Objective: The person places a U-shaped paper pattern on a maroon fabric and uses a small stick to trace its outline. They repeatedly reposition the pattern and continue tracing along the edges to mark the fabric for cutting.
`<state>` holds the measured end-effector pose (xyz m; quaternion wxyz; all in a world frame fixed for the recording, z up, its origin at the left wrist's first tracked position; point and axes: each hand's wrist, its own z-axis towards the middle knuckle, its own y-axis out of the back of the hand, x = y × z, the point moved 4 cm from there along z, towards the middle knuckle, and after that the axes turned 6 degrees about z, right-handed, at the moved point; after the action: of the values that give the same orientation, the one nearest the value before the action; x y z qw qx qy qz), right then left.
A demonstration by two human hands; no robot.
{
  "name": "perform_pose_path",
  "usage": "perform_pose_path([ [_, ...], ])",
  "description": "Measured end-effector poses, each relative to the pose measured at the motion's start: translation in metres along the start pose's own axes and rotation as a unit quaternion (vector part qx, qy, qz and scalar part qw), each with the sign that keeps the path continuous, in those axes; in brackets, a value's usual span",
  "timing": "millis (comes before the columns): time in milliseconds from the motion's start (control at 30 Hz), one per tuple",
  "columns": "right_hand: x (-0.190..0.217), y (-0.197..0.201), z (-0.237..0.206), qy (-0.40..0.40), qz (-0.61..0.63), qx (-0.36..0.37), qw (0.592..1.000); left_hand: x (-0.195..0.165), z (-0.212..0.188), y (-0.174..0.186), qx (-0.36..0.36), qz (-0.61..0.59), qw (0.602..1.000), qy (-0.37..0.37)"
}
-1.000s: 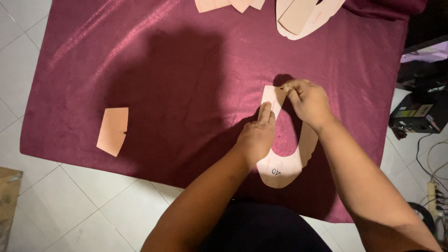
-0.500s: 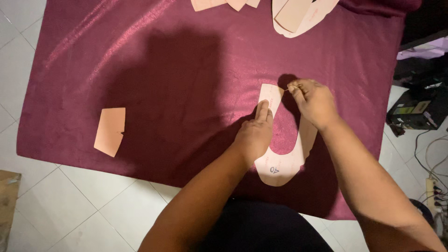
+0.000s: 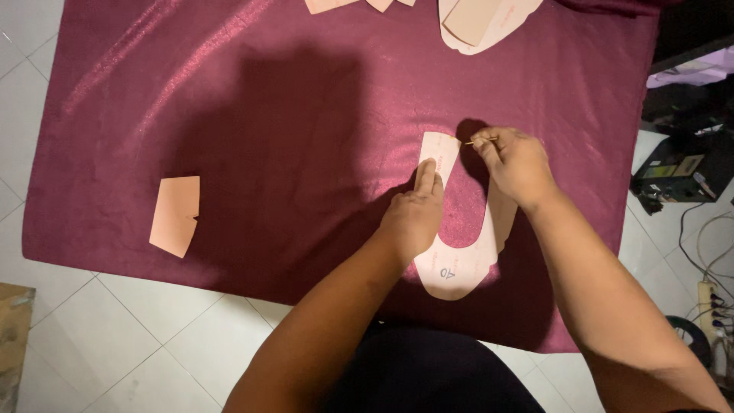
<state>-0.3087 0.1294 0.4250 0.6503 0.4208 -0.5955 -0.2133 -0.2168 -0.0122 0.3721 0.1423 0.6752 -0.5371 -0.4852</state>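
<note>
U-shaped paper pattern piece (image 3: 459, 264) lies flat on the maroon satin cloth (image 3: 267, 115) spread over the floor. Left hand (image 3: 413, 218) presses its left arm down, fingers extended, grasping nothing. Right hand (image 3: 516, 164) pinches a thin pin-like tool (image 3: 480, 141). Pattern judged light, thin and easily creased; the cloth looks slippery, so flat pressure suits better than edge lifting.

U-piece (image 3: 459, 268) on cloth (image 3: 267, 115), near edge | left hand (image 3: 413, 218) on its left arm | right hand (image 3: 516, 164) over right arm | small piece (image 3: 176, 214) far left | pieces (image 3: 482, 19) behind
</note>
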Motion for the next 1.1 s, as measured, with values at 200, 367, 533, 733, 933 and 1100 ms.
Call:
perform_pose_path([
  [200,0.004,-0.013,-0.021,0.083,-0.053,0.037,0.995,-0.001,-0.007,-0.001,-0.004,0.019,0.999,-0.036],
  [367,0.022,-0.03,-0.068,0.102,0.014,0.104,0.989,0.003,-0.004,-0.001,-0.029,-0.002,0.999,-0.046],
  [533,0.012,-0.019,-0.034,-0.023,-0.006,0.067,0.997,0.003,-0.008,-0.001,-0.001,-0.011,0.999,-0.037],
  [733,0.021,-0.002,-0.006,0.019,0.039,-0.02,0.999,0.003,-0.013,0.001,-0.007,-0.004,0.999,-0.037],
  [933,0.018,0.0,-0.01,-0.013,0.034,-0.013,0.999,0.001,-0.014,0.001,-0.006,-0.002,0.999,-0.037],
  [1100,0.016,-0.001,-0.01,0.042,0.02,-0.037,0.998,0.0,-0.015,0.005,-0.013,-0.003,0.999,-0.045],
])
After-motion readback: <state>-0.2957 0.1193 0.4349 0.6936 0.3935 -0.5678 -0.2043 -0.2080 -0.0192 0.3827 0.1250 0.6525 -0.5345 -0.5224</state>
